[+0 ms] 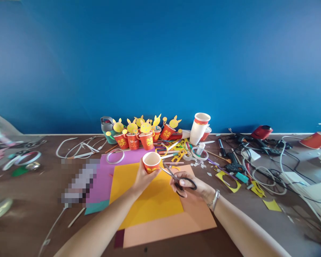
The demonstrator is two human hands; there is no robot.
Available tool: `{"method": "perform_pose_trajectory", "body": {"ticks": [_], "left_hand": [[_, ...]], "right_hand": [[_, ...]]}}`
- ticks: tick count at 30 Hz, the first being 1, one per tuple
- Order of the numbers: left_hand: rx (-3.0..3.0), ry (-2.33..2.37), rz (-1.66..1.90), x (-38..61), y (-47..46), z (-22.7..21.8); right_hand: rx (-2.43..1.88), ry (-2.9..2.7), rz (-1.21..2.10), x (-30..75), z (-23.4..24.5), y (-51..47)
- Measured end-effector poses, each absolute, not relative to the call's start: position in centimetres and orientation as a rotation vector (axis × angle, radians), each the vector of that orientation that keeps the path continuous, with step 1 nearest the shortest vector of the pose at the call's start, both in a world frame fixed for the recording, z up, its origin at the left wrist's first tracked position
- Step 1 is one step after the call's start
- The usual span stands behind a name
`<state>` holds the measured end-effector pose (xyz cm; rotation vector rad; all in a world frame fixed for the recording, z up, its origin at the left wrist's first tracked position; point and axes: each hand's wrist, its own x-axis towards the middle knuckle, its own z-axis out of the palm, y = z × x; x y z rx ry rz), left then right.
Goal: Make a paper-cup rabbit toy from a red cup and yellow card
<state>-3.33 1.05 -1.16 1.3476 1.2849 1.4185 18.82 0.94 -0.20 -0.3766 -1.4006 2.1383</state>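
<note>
My left hand (142, 177) grips a small red paper cup (151, 162) from below, holding it upright above the coloured paper. In my right hand (186, 183) are black-handled scissors (176, 177), fingers through the loops, with the open blades pointing left at the cup's rim. A bracelet sits on my right wrist. Under both hands lie a yellow sheet (147, 200), an orange sheet (176, 221) and a purple sheet (107, 178).
Several red cups with yellow rabbit cut-outs (141, 134) stand at the back by the blue wall. A stack of paper cups (199, 126) leans beside them. Tape rolls, paper scraps, a glue gun (231, 160) and tangled cables (270, 167) crowd the right side. A blurred patch (80, 182) lies left.
</note>
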Motion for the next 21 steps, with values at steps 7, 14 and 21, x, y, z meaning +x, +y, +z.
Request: {"method": "perform_pose_trajectory", "body": {"ticks": [7,14,21], "left_hand": [[1.257,1.226,1.415,-3.64,0.83,-1.16],[1.225,1.145,1.375,-4.05,1.11,-1.75],[1.195,1.130,1.442,-3.97,1.36,-1.80]], "right_hand": [[-0.364,-1.397,2.121,18.93,-0.02,1.01],[-0.371,-1.396,2.123,19.10,0.07,1.02],[-0.364,-1.387,2.121,19.12,0.07,1.06]]}}
